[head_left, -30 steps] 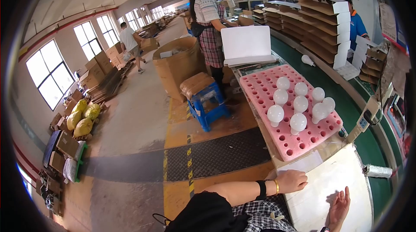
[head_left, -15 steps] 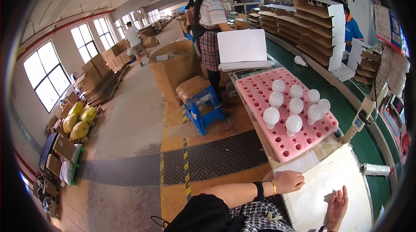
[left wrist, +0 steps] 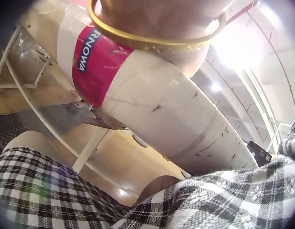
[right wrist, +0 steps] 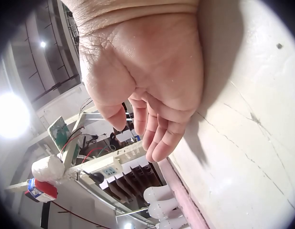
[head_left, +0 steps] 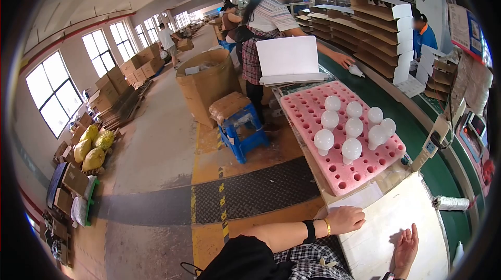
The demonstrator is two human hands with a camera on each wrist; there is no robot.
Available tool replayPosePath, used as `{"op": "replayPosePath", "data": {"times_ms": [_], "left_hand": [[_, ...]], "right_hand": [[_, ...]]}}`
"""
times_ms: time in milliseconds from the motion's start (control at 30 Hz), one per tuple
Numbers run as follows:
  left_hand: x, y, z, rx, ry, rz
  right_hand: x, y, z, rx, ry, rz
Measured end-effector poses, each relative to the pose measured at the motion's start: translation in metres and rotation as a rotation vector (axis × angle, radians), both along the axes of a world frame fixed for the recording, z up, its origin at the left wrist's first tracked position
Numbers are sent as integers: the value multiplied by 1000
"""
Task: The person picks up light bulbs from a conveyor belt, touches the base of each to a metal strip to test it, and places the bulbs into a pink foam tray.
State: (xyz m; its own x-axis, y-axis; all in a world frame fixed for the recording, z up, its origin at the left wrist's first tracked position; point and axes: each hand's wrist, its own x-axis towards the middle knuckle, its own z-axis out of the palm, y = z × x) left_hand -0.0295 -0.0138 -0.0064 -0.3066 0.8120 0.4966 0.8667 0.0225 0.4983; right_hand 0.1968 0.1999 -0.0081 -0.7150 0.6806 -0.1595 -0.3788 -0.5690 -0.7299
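My left hand [head_left: 345,220] rests at the near left edge of the white board [head_left: 399,220], fingers loosely curled and holding nothing. In the left wrist view its fingers are hidden; a gold bangle [left wrist: 161,44] circles that wrist. My right hand [head_left: 406,248] lies on its side on the same board, palm turned inward and fingers relaxed, also seen as a bare right palm [right wrist: 142,76] in the right wrist view. Beyond both hands is a pink foam tray [head_left: 308,107] full of round holes. Several white light bulbs [head_left: 354,127] stand in it, apart from my hands.
A green conveyor belt [head_left: 417,144] runs along the right, with a wrapped white roll [head_left: 452,203] at its near edge. Past the tray stand an open white box [head_left: 288,56], a blue stool [head_left: 242,133] and a large cardboard bin [head_left: 203,89]. Another person [head_left: 271,16] stands behind the box.
The person behind the box has leaned and reached right, a hand now at the light bulb on the belt. A walker has gone farther off. My hands have stayed in place.
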Motion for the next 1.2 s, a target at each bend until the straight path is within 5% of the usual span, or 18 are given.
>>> {"op": "replayPosePath", "data": {"times_ms": [333, 400, 500, 800, 933, 1000, 1100, 1200], "left_hand": [[-3, -2, -3, 3, -57, -34], [-4, -1, -9, 51, 2, -34], [-7, 3, -9, -4, 82, -46], [0, 8, -6, 3, 126, -19], [5, 2, 11, -54, 173, -53], [6, 5, 10, -89, 124, -56], [1, 7, 1, -66, 164, -56], [6, 7, 14, -126, 70, -51]], "right_hand": [[-6, -7, 11, -32, -70, -77], [-1, 10, -17, -21, 96, 40], [-6, -3, 16, -154, 121, 60], [15, 16, 22, -45, -6, 182], [42, 91, 43, 397, -433, -86], [74, 159, 35, 1176, -1012, -278], [128, 219, 48, 1504, -1500, -521], [161, 240, 61, 1598, -1835, -470]]}}
